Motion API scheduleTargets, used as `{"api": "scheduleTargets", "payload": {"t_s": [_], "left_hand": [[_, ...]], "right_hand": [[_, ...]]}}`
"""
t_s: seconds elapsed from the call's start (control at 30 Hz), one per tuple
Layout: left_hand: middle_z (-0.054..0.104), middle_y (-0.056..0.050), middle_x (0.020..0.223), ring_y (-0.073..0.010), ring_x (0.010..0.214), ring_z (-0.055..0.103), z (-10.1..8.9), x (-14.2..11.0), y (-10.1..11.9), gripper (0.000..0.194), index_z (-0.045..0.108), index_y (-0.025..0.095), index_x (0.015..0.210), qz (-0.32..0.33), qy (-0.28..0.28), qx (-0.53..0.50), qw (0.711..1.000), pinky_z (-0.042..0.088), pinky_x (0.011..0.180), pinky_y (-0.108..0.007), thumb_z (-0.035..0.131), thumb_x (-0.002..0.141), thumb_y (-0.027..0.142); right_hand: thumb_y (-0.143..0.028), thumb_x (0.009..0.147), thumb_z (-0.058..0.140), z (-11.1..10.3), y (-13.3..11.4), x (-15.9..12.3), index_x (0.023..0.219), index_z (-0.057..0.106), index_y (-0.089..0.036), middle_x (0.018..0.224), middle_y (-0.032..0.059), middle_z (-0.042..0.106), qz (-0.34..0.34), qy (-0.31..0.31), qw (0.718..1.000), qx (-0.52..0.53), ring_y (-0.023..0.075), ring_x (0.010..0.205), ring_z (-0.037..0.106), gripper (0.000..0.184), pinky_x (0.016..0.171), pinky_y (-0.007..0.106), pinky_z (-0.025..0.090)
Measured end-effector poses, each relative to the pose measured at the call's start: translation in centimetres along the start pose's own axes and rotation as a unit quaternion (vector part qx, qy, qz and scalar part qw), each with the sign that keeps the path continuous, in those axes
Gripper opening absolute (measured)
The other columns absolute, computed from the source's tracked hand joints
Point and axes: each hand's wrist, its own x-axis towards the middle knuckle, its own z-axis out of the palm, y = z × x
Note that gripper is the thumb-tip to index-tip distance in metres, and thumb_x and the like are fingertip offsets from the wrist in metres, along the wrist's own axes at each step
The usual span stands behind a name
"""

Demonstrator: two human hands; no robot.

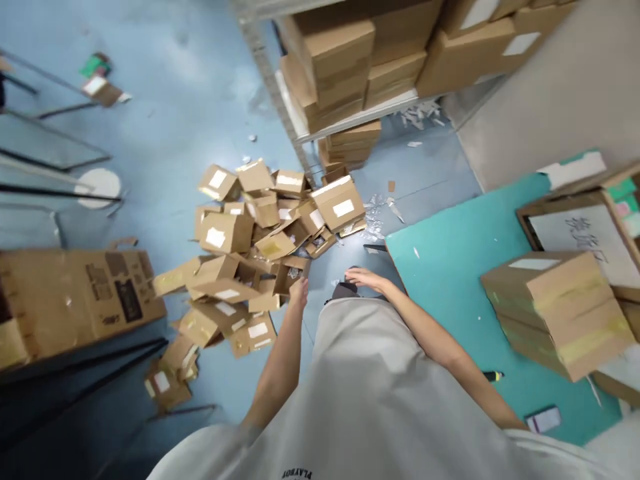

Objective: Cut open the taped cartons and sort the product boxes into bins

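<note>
Two bare hands reach over a blue floor [185, 127], seen from above past a pale grey shirt [370, 373]. The left hand [299, 293] is just beside a small, open brown cardboard box [281, 285] at the near right edge of a heap of brown cardboard boxes with white labels [226, 235]; its fingers are blurred, and I cannot tell whether they grasp the box. The right hand [367, 279] is loosely extended, seemingly grasping nothing, above a dark shoe [344, 291]. On the right, a taped brown cardboard carton [555, 313] rests on a turquoise tabletop [450, 267].
</note>
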Motion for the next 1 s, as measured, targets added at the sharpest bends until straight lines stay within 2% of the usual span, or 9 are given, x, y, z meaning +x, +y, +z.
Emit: {"api": "scheduleTargets", "payload": {"t_s": [0.1, 0.2, 0.3, 0.4, 0.47, 0.57, 0.77, 0.9, 1.0], "left_hand": [[0.073, -0.013, 0.142, -0.0283, 0.123, 0.074, 8.5, 3.0, 1.5, 0.040, 0.072, 0.018, 0.140, -0.035, -0.044, 0.048, 0.997, 0.066, 0.105, -0.050, 0.076, 0.109, 0.043], [0.081, -0.013, 0.113, -0.0279, 0.114, 0.078, 15.7, 4.6, 4.3, 0.019, 0.079, 0.015, 0.109, -0.007, -0.118, 0.104, 0.988, 0.061, 0.110, -0.049, 0.079, 0.103, 0.033], [0.081, -0.010, 0.093, -0.0271, 0.107, 0.080, 21.6, 4.8, 7.7, 0.010, 0.075, 0.018, 0.092, 0.039, -0.196, 0.159, 0.967, 0.058, 0.113, -0.047, 0.080, 0.091, 0.027], [0.080, -0.007, 0.092, -0.0272, 0.110, 0.080, 27.3, 3.6, 10.1, 0.016, 0.073, 0.021, 0.096, 0.078, -0.267, 0.212, 0.937, 0.058, 0.114, -0.046, 0.081, 0.084, 0.029], [0.080, -0.008, 0.095, -0.0286, 0.114, 0.080, 31.2, 1.9, 10.3, 0.024, 0.071, 0.021, 0.100, 0.095, -0.310, 0.241, 0.915, 0.057, 0.116, -0.047, 0.083, 0.081, 0.031], [0.082, -0.011, 0.106, -0.0298, 0.121, 0.079, 36.7, -1.8, 8.2, 0.033, 0.071, 0.022, 0.107, 0.104, -0.375, 0.273, 0.880, 0.056, 0.119, -0.049, 0.085, 0.080, 0.035], [0.083, -0.016, 0.122, -0.0312, 0.123, 0.080, 45.1, -11.6, -0.1, 0.041, 0.074, 0.021, 0.114, 0.086, -0.474, 0.306, 0.821, 0.055, 0.121, -0.052, 0.086, 0.079, 0.038], [0.082, -0.017, 0.130, -0.0333, 0.126, 0.078, 49.9, -17.6, -5.0, 0.043, 0.078, 0.020, 0.117, 0.088, -0.502, 0.317, 0.800, 0.054, 0.121, -0.052, 0.088, 0.080, 0.040], [0.078, -0.017, 0.143, -0.0342, 0.134, 0.075, 53.6, -21.0, -7.3, 0.044, 0.078, 0.022, 0.122, 0.105, -0.503, 0.316, 0.797, 0.053, 0.122, -0.052, 0.088, 0.083, 0.039]], "right_hand": [[-0.057, 0.089, 0.093, -2.6, 1.6, -2.1, 0.111, 0.086, -0.025, 0.123, 0.0107, 0.086, -0.024, 0.060, 0.994, 0.083, 0.0286, 0.120, 0.080, 0.039, 0.122, 0.049, 0.057], [-0.051, 0.089, 0.094, -5.1, 3.3, -4.7, 0.111, 0.087, -0.026, 0.125, 0.0097, 0.086, -0.068, 0.134, 0.970, 0.189, 0.0289, 0.119, 0.081, 0.034, 0.123, 0.050, 0.056], [-0.045, 0.092, 0.093, -7.4, 5.8, -8.1, 0.113, 0.087, -0.026, 0.128, 0.0085, 0.085, -0.123, 0.211, 0.923, 0.298, 0.0280, 0.121, 0.081, 0.029, 0.125, 0.049, 0.054], [-0.044, 0.092, 0.093, -8.7, 9.6, -11.9, 0.117, 0.086, -0.028, 0.127, 0.0079, 0.086, -0.166, 0.279, 0.860, 0.394, 0.0275, 0.122, 0.080, 0.031, 0.126, 0.049, 0.054], [-0.046, 0.092, 0.092, -9.0, 12.6, -14.3, 0.120, 0.086, -0.028, 0.130, 0.0081, 0.085, -0.185, 0.316, 0.817, 0.445, 0.0274, 0.125, 0.080, 0.034, 0.127, 0.049, 0.054], [-0.047, 0.094, 0.090, -9.0, 17.3, -17.3, 0.124, 0.084, -0.027, 0.136, 0.0098, 0.084, -0.206, 0.358, 0.753, 0.512, 0.0277, 0.129, 0.079, 0.037, 0.128, 0.049, 0.053], [-0.044, 0.100, 0.080, -10.2, 25.7, -21.8, 0.133, 0.079, -0.025, 0.144, 0.0138, 0.081, -0.230, 0.433, 0.634, 0.598, 0.0269, 0.133, 0.079, 0.037, 0.130, 0.048, 0.051], [-0.049, 0.099, 0.078, -12.5, 30.4, -25.0, 0.135, 0.076, -0.025, 0.148, 0.0155, 0.080, -0.249, 0.480, 0.585, 0.605, 0.0284, 0.135, 0.078, 0.043, 0.128, 0.047, 0.052], [-0.054, 0.096, 0.077, -15.6, 33.6, -27.4, 0.133, 0.076, -0.024, 0.145, 0.0163, 0.081, -0.240, 0.538, 0.554, 0.588, 0.0305, 0.134, 0.079, 0.048, 0.122, 0.047, 0.057]]}}
